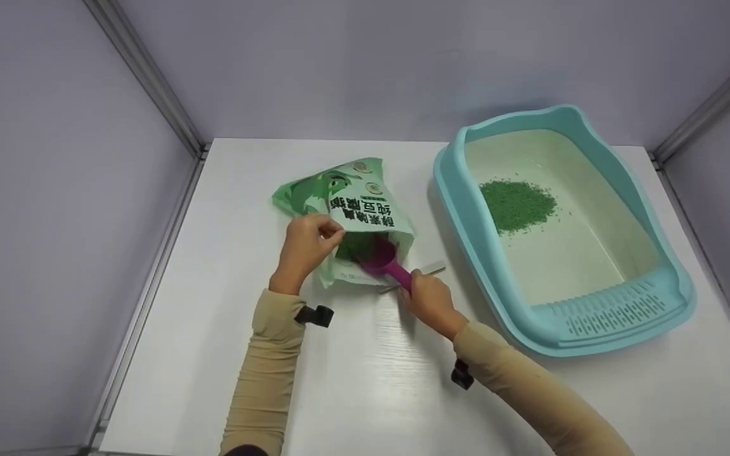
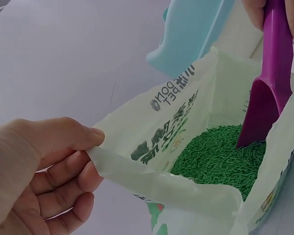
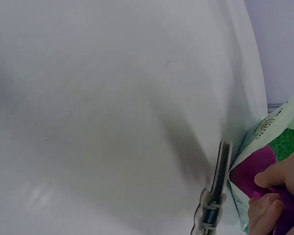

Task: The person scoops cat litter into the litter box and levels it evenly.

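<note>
A green-and-white cat litter bag (image 1: 365,196) lies on the table with its mouth toward me, green pellets (image 2: 215,156) visible inside. My left hand (image 1: 307,248) pinches the bag's rim between thumb and forefinger, its other fingers loosely curled, as the left wrist view shows. The handle of a purple scoop (image 1: 397,271) is gripped by my right hand (image 1: 431,301). In the left wrist view the scoop's tip meets the pellets within the bag. Some of the scoop's bowl is hidden by the bag's edge there.
A blue litter box (image 1: 479,240) with a pale inside stands to the right, a heap of green pellets (image 1: 517,206) on its floor. Beside the bag lies a spring-hinged clip (image 3: 216,196). Walls rise behind the white table (image 1: 213,354) and at both sides.
</note>
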The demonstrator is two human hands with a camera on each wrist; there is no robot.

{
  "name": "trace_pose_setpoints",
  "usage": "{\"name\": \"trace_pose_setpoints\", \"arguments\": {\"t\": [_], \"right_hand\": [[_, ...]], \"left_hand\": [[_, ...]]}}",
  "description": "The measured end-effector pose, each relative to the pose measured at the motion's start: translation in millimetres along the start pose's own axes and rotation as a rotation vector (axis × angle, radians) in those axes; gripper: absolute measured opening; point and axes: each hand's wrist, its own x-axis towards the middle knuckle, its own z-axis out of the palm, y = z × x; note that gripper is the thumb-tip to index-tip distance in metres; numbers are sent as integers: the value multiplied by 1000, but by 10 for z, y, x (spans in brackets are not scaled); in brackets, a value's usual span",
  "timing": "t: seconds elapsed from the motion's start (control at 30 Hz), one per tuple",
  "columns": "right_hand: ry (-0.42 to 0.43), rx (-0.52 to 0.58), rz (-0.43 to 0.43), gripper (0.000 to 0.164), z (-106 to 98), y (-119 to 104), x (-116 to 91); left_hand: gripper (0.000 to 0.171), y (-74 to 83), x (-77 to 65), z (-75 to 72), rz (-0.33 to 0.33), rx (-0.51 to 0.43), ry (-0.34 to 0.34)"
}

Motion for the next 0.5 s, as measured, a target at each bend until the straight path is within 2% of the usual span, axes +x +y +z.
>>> {"name": "trace_pose_setpoints", "arguments": {"t": [0.17,0.5], "right_hand": [[-33,8,25,22,43,61,-22],[-51,100,71,15,175,232,-64]], "left_hand": [[9,-7,1,-6,-5,5,-7],[8,-7,-12,-4,-4,15,-12]]}}
